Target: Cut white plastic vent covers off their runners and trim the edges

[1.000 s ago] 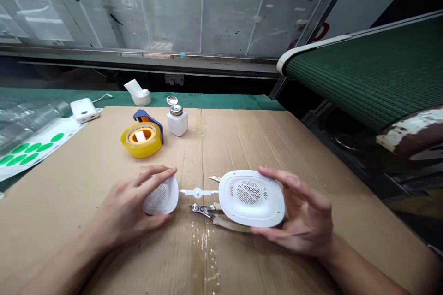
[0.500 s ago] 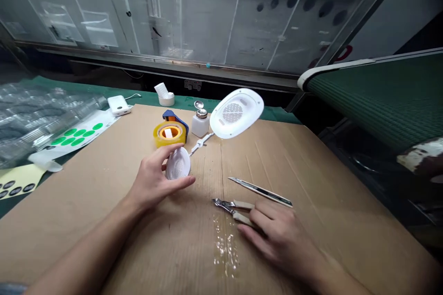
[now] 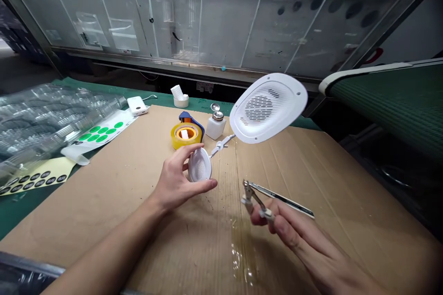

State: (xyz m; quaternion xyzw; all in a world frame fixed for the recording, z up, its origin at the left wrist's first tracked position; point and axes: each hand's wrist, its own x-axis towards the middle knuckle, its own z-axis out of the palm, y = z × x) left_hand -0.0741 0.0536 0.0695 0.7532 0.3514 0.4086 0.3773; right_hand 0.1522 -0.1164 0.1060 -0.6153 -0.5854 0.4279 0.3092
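- The cardboard sheet (image 3: 328,184) covers the bench across the lower frame. Working low over it would let a dropped part land softly.
- The large vented cover (image 3: 268,108) hangs in the air at upper centre, carried only by the runner. It is probably best steadied before any cut, because its weight levers on that thin link.
- The left hand (image 3: 176,179), at centre, pinches the small vented cover (image 3: 200,168) by its rim between thumb and curled fingers. A firm grip close to the runner end would likely stop it twisting.
- The right hand (image 3: 287,226), lower right, has its fingers curled around the handles of the nippers (image 3: 254,200), tips pointing up and left. The cut seems best made flush against the cover edge, with the flat face of the nippers toward the part.
- The thin white runner (image 3: 221,144) joins the two covers.
- Hard to make out:
  - The right palm is cut off at the bottom edge.
  - The fingers behind the small cover are hidden.
  - I cannot tell how far the nipper jaws gape.
  - The utility knife (image 3: 294,205) is partly hidden behind the right fingers.
  - The point where the runner meets the large cover is too small to see.
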